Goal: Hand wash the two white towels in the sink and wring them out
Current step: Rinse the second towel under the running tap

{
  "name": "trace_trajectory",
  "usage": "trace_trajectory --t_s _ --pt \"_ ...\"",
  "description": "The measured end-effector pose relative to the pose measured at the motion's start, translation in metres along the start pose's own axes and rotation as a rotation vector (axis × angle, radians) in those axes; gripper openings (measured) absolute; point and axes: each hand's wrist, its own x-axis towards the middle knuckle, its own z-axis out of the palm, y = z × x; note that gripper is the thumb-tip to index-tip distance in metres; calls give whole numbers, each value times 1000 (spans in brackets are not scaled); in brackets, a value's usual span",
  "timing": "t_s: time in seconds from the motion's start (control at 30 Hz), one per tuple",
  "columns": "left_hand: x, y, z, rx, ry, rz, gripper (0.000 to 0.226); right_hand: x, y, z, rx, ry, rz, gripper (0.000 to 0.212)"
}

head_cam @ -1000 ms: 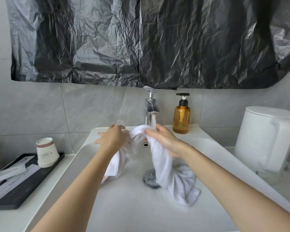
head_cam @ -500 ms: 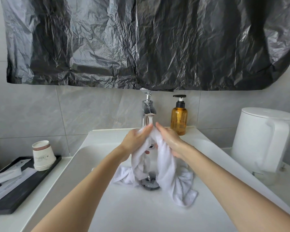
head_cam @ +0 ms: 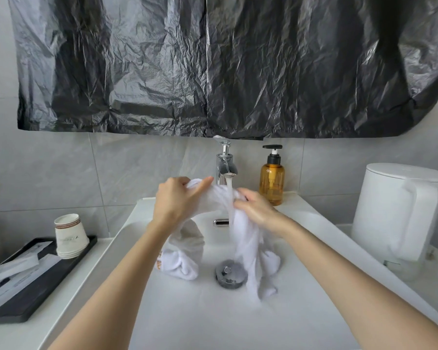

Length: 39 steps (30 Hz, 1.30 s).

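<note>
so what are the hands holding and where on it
A wet white cloth towel, bunched under the chrome tap: left hand grips the raised fold left of the water, right hand the fold right of it.

left grip [head_cam: 177,200] bare | right grip [head_cam: 257,210] bare | forearms [head_cam: 116,281] bare to frame edge

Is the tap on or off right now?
On. A white stream of water falls from the tap onto the white towel that the left hand and the right hand hold under it.
</note>
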Motion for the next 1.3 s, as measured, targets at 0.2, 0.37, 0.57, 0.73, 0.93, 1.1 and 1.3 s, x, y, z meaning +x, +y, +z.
trace_trajectory --t_s 0.2,0.37,0.57,0.73,0.93,1.1,1.3 --pt "3 -7 0 216 -113 123 39 -1 -7 13 478 67 138 13" --pt "-10 3 26 -227 -398 -104 51 0 -11 25 610 227 185 8" --pt "-29 12 46 -459 -337 -224 69 -3 -6 30 423 294 76 17" --pt "-34 16 49 -342 -216 -215 59 -4 -7 43 37 343 96 46" --pt "-32 8 46 -50 -227 -19 47 -1 -5 32 -382 382 -27 56" --pt "-25 6 48 -52 -290 -145 47 -10 2 12 -455 59 -148 36" --pt "-7 -10 38 -681 -239 -549 41 -11 16 10 -179 -203 24 58"
